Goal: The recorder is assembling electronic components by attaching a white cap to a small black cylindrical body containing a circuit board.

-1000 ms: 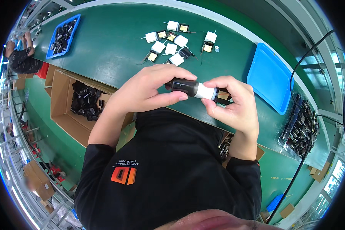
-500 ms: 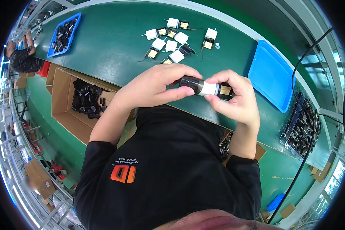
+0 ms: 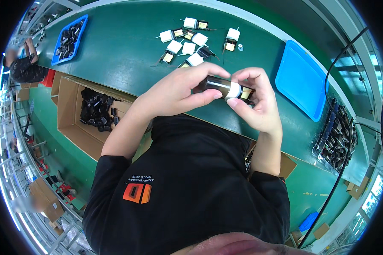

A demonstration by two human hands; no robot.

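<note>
Above the near edge of the green table, my left hand [image 3: 181,91] grips a dark, glossy cylindrical cover [image 3: 219,84] between thumb and fingers. My right hand [image 3: 259,102] is closed around a small device [image 3: 234,90] with a white cylindrical body and a black end carrying a pale yellow part. The cover sits over the left end of the white body, and a short white band shows between my two thumbs. Beyond my hands lie several similar white devices [image 3: 173,46] with thin wires. Another such device [image 3: 232,39] lies apart, beside a small white round piece [image 3: 240,47].
An upright-rimmed blue tray [image 3: 281,78] lies at right, with a pile of black parts [image 3: 336,140] beyond it. Another blue tray [image 3: 84,36] of black parts stands far left. A cardboard box [image 3: 68,112] holds dark parts at left. A person [image 3: 25,66] sits farther off.
My hands have drawn slightly closer together, and less of the white body shows between the cover and my right fingers. The held device tilts more, its right end lower.
</note>
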